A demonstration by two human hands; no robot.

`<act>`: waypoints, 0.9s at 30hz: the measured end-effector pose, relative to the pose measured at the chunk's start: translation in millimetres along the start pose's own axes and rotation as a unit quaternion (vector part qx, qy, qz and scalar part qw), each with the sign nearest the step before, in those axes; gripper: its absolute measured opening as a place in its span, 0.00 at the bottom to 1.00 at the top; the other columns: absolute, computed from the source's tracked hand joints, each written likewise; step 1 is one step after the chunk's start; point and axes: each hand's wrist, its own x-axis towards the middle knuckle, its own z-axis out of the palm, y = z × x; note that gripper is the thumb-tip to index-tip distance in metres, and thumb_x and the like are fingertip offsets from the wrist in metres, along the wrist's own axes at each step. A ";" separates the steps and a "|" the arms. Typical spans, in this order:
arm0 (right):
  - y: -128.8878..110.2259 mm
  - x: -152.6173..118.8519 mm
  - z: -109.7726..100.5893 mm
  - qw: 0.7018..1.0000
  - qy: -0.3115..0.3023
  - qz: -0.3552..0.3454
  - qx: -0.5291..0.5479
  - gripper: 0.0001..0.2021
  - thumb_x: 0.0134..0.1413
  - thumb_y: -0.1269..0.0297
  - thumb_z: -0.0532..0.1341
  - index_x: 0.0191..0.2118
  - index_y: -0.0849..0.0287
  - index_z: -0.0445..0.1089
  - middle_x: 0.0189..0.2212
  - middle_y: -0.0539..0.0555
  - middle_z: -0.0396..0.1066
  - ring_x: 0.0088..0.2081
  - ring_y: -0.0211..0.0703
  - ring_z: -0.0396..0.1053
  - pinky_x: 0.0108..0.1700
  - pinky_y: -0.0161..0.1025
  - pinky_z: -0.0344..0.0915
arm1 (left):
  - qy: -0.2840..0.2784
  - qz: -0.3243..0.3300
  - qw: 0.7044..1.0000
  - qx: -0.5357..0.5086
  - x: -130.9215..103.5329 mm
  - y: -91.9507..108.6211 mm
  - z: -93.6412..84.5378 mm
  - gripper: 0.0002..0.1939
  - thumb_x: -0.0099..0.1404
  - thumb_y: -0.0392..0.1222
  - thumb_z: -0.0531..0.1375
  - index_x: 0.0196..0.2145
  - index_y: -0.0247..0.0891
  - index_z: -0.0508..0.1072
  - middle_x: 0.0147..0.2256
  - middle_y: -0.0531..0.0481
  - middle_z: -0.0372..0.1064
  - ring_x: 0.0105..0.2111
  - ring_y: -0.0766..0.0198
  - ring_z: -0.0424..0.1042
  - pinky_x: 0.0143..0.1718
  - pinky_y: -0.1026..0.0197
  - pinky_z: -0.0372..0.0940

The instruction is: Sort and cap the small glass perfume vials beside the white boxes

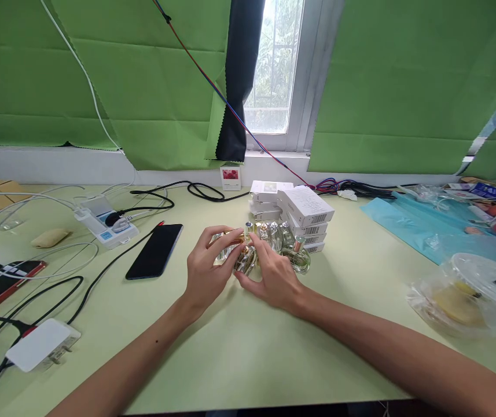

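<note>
**A:** so what are the fingers up to?

**B:** left hand (208, 269) has thumb and index bent in a narrow pinch shape by a gold cap. right hand (276, 275) has its index and thumb spread around the front bottle (245, 263). can't tell if either is really gripping tbh

**A:** how far along is it?

**B:** my guess, mid-handling. the glass bottles (275, 234) are already bunched together, but the front one's under the fingers so it's not settled. no clue how many are left, hands hide some

**A:** and where's the bunch?

**B:** between and just beyond the fingertips, one leaning off to the right. stacked white boxes (308, 205) right behind, phone (154, 251) further left
</note>
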 end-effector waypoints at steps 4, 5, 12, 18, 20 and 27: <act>0.3 -0.1 0.3 1.000 0.003 0.000 0.003 0.39 0.61 0.54 0.61 0.71 0.61 0.45 0.56 0.66 0.70 0.46 0.57 0.77 0.41 0.48 0.75 | -0.006 0.011 1.000 0.015 -0.8 -0.2 0.3 0.11 0.67 0.36 0.64 0.46 0.44 0.77 0.44 0.51 0.70 0.33 0.69 0.79 0.36 0.65 0.77; 0.6 -0.1 0.6 1.000 0.003 0.000 0.004 0.39 0.61 0.54 0.61 0.71 0.61 0.45 0.56 0.66 0.70 0.47 0.57 0.77 0.41 0.48 0.75 | -0.007 0.014 1.000 0.020 -0.6 0.2 0.1 0.10 0.67 0.36 0.64 0.46 0.44 0.77 0.44 0.51 0.70 0.33 0.69 0.79 0.36 0.65 0.77; 0.6 0.6 1.8 1.000 0.005 -0.005 0.007 0.38 0.60 0.55 0.61 0.70 0.61 0.45 0.56 0.65 0.70 0.45 0.56 0.77 0.38 0.45 0.75 | -0.012 0.015 1.000 0.023 0.8 2.8 -1.1 0.09 0.66 0.36 0.64 0.45 0.43 0.77 0.44 0.51 0.70 0.33 0.69 0.79 0.36 0.65 0.75; 1.6 -0.1 1.6 1.000 0.012 -0.010 0.016 0.38 0.60 0.54 0.62 0.70 0.60 0.46 0.53 0.64 0.72 0.39 0.52 0.78 0.34 0.43 0.73 | -0.019 0.006 1.000 0.014 -0.7 1.8 -1.1 0.10 0.67 0.37 0.64 0.46 0.43 0.77 0.44 0.52 0.70 0.33 0.68 0.80 0.36 0.64 0.75; 2.6 -0.8 2.4 1.000 0.013 -0.011 0.018 0.38 0.60 0.54 0.62 0.69 0.59 0.46 0.53 0.64 0.72 0.39 0.51 0.77 0.34 0.43 0.73 | -0.019 0.007 1.000 0.013 -0.8 1.5 -0.8 0.10 0.66 0.36 0.64 0.46 0.43 0.77 0.44 0.52 0.70 0.33 0.68 0.80 0.35 0.64 0.75; 3.6 -1.3 2.8 1.000 0.016 -0.013 0.015 0.37 0.60 0.54 0.62 0.69 0.58 0.47 0.55 0.65 0.71 0.42 0.53 0.78 0.36 0.44 0.74 | -0.022 0.005 1.000 0.004 -1.3 1.1 -0.4 0.11 0.66 0.35 0.65 0.46 0.42 0.77 0.44 0.52 0.69 0.33 0.69 0.80 0.36 0.65 0.75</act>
